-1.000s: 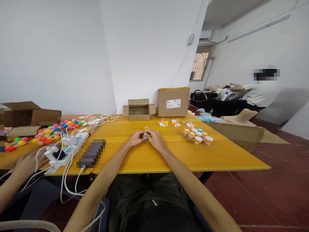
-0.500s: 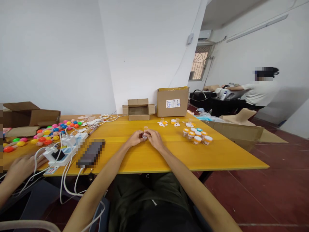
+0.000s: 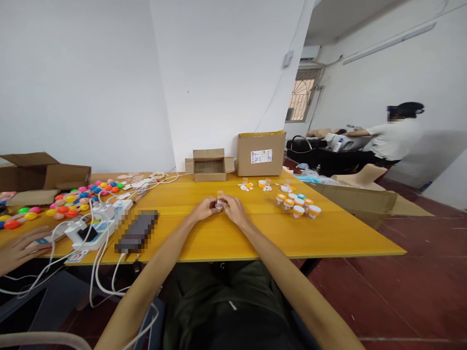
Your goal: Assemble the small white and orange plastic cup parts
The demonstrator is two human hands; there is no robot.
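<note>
Another person's hand has shifted further left, while the left hand and the right hand together pinch one small clear plastic container over the yellow wooden surface.

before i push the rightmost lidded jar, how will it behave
The rightmost lidded jar is probably light, since it looks like clear plastic below its lid. The lid seems to overhang, so it may tip if pushed high. Upright, it would likely slide rather than roll.

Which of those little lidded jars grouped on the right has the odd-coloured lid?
The teal-lidded jar, toward the back of the group: its lid shows teal, while the other jars have lids in orange and white.
</note>
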